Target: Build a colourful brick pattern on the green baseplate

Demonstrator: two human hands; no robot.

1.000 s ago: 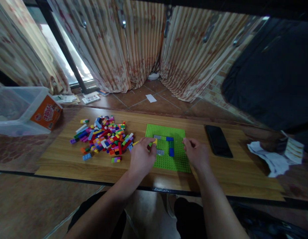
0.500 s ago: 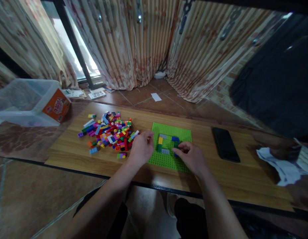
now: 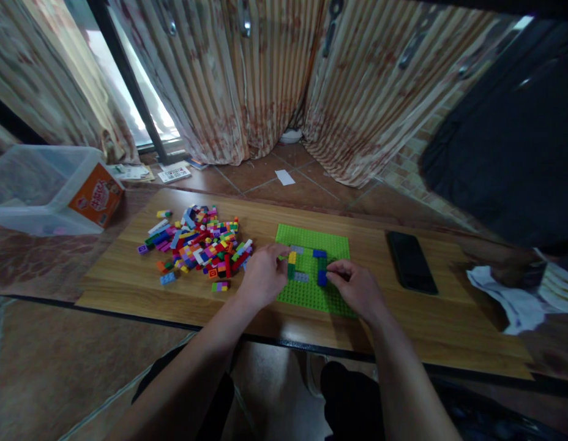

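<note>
Fingertips of the right hand [image 3: 356, 289], pinched together, touch the blue brick [image 3: 321, 279] on the green baseplate [image 3: 311, 236].

Wooden table [image 3: 449, 331]: bricks [image 3: 196, 245], baseplate [image 3: 311, 297], phone [image 3: 411, 262]

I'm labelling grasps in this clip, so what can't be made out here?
Head view.
Whether the right hand pinches the blue brick: its fingers cover the contact.
Anything under the left hand: its back hides the palm.
Clear bin: cut off by the left edge.
Orange label print: too small.
</note>
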